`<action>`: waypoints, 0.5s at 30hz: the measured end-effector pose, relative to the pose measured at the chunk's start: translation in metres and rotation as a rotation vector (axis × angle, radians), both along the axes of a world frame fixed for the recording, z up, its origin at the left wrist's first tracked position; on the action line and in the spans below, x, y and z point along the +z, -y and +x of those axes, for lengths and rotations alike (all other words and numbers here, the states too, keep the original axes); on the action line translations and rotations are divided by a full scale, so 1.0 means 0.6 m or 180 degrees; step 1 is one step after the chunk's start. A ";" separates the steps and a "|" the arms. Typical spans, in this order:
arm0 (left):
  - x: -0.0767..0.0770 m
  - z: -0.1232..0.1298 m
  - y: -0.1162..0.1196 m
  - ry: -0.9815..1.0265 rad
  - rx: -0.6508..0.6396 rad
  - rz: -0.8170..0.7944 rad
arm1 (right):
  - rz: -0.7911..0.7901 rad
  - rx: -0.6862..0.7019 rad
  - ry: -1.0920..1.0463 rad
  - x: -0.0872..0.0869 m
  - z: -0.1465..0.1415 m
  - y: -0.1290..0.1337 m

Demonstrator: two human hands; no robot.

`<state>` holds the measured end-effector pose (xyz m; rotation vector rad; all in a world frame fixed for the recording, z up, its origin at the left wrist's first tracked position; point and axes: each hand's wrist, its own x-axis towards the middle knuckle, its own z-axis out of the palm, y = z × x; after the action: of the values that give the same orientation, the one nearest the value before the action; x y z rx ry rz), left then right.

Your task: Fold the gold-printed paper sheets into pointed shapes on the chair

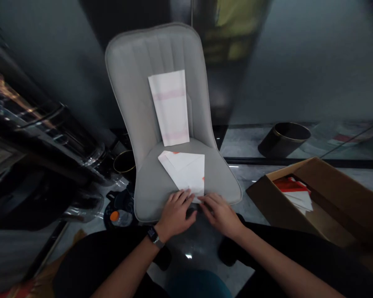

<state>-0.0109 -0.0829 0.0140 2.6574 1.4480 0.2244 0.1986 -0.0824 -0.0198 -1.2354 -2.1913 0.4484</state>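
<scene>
On the seat of a grey chair (158,190) lies a white folded paper (186,167) with small orange-red marks. My left hand (178,212) rests on the paper's near edge, fingers spread and flat, with a watch on the wrist. At the paper's near right corner, my right hand (219,213) has its thumb and fingers closed on the edge. A second white paper piece (170,107) with faint pink bands leans upright against the chair's backrest.
An open cardboard box (279,211) on the right holds red and white papers (295,192). Behind it is a black bin (284,138). A bottle with an orange cap (121,217) lies at the left, near plastic-wrapped black objects.
</scene>
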 end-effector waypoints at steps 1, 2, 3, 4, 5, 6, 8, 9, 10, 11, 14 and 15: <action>0.005 0.002 -0.003 -0.0026 0.0056 -0.0029 | -0.0135 -0.0197 -0.0238 0.000 -0.001 -0.017; 0.007 0.003 -0.004 -0.0080 0.0099 -0.0033 | -0.0287 -0.0401 -0.0463 -0.001 -0.002 -0.034; 0.006 0.005 -0.005 -0.0154 0.0129 -0.0014 | -0.0458 -0.0580 -0.0668 -0.003 -0.004 -0.051; 0.002 0.007 -0.003 -0.0234 0.0144 0.0016 | -0.0637 -0.0715 -0.0853 -0.006 -0.005 -0.066; -0.004 0.009 -0.002 -0.0305 0.0148 0.0047 | -0.0811 -0.0807 -0.1016 -0.007 -0.007 -0.079; -0.011 0.011 0.001 -0.0354 0.0150 0.0073 | -0.0959 -0.0865 -0.1153 -0.008 -0.009 -0.092; -0.019 0.013 0.003 -0.0362 0.0172 0.0088 | -0.1195 -0.0964 -0.1346 -0.007 -0.013 -0.113; -0.020 0.014 0.003 -0.0325 0.0177 0.0076 | -0.1328 -0.1030 -0.1419 -0.005 -0.015 -0.122; -0.020 0.014 0.002 -0.0267 0.0172 0.0057 | -0.1496 -0.1107 -0.1500 -0.002 -0.016 -0.130; -0.017 0.013 0.000 -0.0187 0.0174 0.0039 | -0.1688 -0.1173 -0.1597 0.001 -0.018 -0.136; -0.010 0.008 -0.010 0.0152 0.0233 0.0024 | -0.2172 -0.1166 -0.1939 0.007 -0.020 -0.148; -0.010 0.005 -0.014 0.0285 0.0276 0.0034 | -0.2261 -0.1132 -0.2026 0.008 -0.020 -0.149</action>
<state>-0.0079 -0.0747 0.0080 2.5596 1.5394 0.3547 0.1868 0.0072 -0.0148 -1.5137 -1.2627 1.3259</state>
